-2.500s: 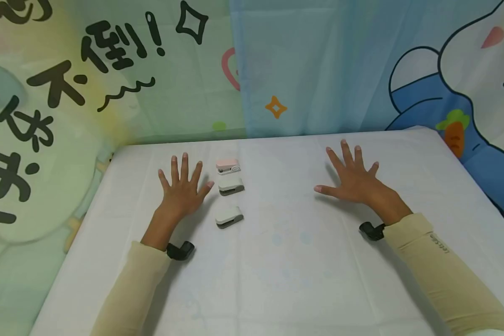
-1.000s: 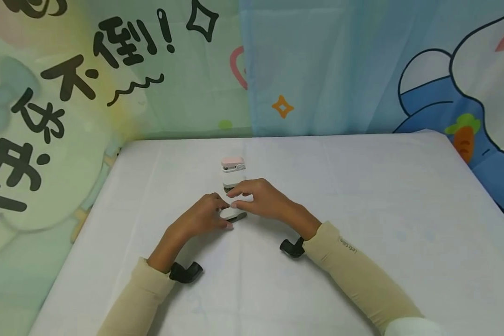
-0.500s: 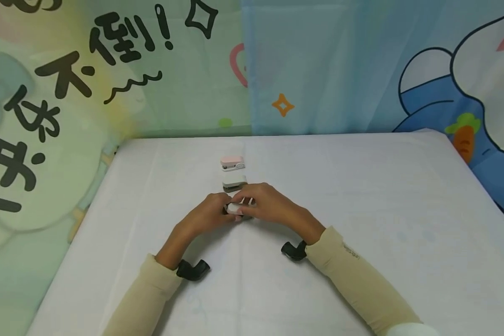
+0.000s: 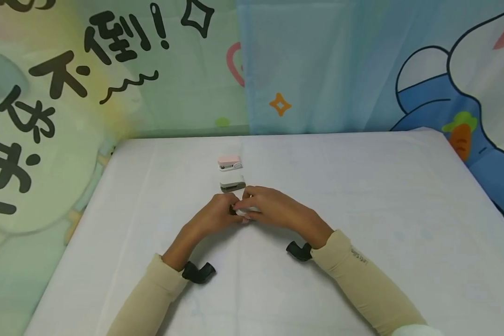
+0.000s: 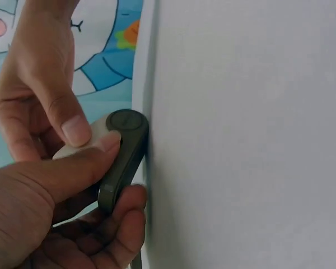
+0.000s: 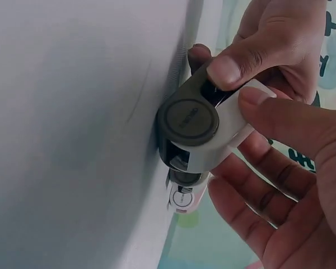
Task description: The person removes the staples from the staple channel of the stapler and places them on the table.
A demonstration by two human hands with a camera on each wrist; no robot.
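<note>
White cloth covers the table point(image 4: 361, 196) in front of you, with cartoon-printed curtains hung behind it. Nearest to you, your forearms in tan sleeves angle inward, each with a black wrist mount resting close to the cloth.

Your left hand point(image 4: 212, 217) and right hand point(image 4: 277, 210) meet at the middle of the table around a small stapler point(image 4: 244, 211), white on top with a dark grey base. Both hands pinch it: in the left wrist view your left thumb lies along its side and the curled fingers point(image 5: 123, 224) sit under the grey base, while your right thumb presses on the white top. In the right wrist view your right thumb and fingers point(image 6: 257, 185) wrap the white body point(image 6: 224, 120). Its round grey hinge end point(image 6: 189, 119) touches the cloth. The stapler's long axis runs roughly left to right between your hands, tilted, and most of it is hidden by your fingers from the head view.

Just beyond your hands lies a second grey-and-white stapler point(image 4: 232, 184), flat on the cloth. Behind that one, in the same line, sits a pink stapler point(image 4: 229, 163).
</note>
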